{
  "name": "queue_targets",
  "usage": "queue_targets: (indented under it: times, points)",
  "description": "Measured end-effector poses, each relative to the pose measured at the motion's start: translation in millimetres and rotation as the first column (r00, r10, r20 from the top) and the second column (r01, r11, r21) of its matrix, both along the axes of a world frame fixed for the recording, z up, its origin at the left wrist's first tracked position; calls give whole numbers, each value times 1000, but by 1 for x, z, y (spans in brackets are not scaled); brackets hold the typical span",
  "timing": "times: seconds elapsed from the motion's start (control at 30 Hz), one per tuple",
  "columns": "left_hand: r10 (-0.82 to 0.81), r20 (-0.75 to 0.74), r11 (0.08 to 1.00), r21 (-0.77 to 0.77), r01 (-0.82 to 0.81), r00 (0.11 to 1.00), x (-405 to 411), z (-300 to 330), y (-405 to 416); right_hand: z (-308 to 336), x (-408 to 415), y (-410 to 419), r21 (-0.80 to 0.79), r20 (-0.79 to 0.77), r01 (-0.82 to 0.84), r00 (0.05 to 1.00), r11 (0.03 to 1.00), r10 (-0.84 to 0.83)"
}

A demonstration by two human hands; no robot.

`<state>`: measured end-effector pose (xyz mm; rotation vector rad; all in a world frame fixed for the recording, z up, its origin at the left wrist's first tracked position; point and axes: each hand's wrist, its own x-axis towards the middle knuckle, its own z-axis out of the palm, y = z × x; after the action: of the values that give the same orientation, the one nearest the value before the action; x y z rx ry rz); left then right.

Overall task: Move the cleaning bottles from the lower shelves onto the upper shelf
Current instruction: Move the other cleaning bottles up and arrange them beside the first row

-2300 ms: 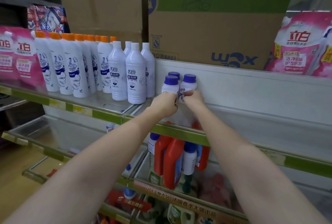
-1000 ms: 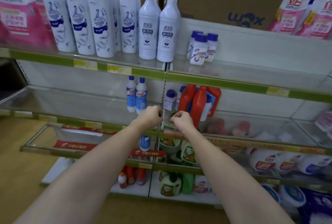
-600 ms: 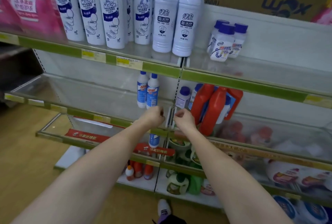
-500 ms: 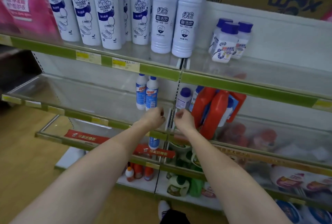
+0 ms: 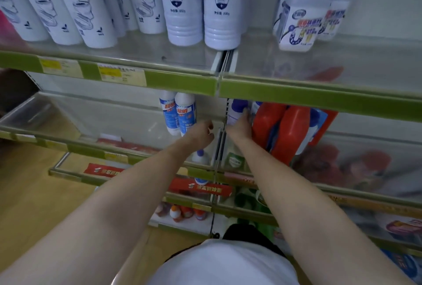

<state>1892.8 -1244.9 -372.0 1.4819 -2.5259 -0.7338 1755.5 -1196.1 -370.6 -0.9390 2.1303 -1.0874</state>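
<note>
On the lower shelf [image 5: 127, 134], my right hand [image 5: 239, 128] reaches in and curls its fingers round a small white bottle with a purple cap [image 5: 236, 109], just left of the red jugs [image 5: 285, 129]. My left hand [image 5: 201, 134] hovers with curled fingers and holds nothing, right beside two white bottles with blue labels [image 5: 183, 114]. Up on the upper shelf [image 5: 296, 96] stand three small purple-capped bottles [image 5: 303, 19].
Tall white bottles [image 5: 182, 6] fill the upper shelf's left and middle. A metal divider [image 5: 222, 143] runs between my hands. Further bottles and jugs sit on the shelves below [image 5: 182, 212]. The upper shelf's green edge overhangs the lower one. Wooden floor lies at the left.
I have leaned closer to the shelves. Both hands moved forward into the lower shelf; the right hand now reaches the small purple-capped bottle, and the left has come beside the blue-label bottles.
</note>
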Motion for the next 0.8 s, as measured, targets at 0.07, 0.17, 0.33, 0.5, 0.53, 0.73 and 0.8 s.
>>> queue_targets:
  times: [0.07, 0.17, 0.33, 0.5, 0.53, 0.73, 0.8]
  points:
    - [1, -18, 1000, -10, -1, 1000, -4, -2, -6, -1, -6, -12, 15, 20, 14, 1000, 1000, -14]
    - [4, -32, 1000, -16, -5, 999, -7, -7, -13, -2, -14, -30, -1, 66, 57, 996, 998, -57]
    - [20, 2, 1000, -24, -20, 1000, -4, -11, -14, -2, -18, -42, 11, -74, 43, 996, 999, -42]
    - [37, 21, 999, 3, -37, 999, 2, -10, -15, 10, -20, -53, 118, -334, -39, 939, 992, 76]
    - [41, 24, 999, 4, -41, 999, 3, -9, -15, 14, -19, -53, 107, -320, -49, 944, 993, 81]
    - [47, 34, 999, 11, -47, 998, 15, -3, -6, 21, -6, -39, 144, -271, -190, 936, 971, 224]
    - [53, 33, 998, 17, -54, 998, 24, -3, -1, 24, -6, -27, 160, -264, -190, 937, 969, 227]
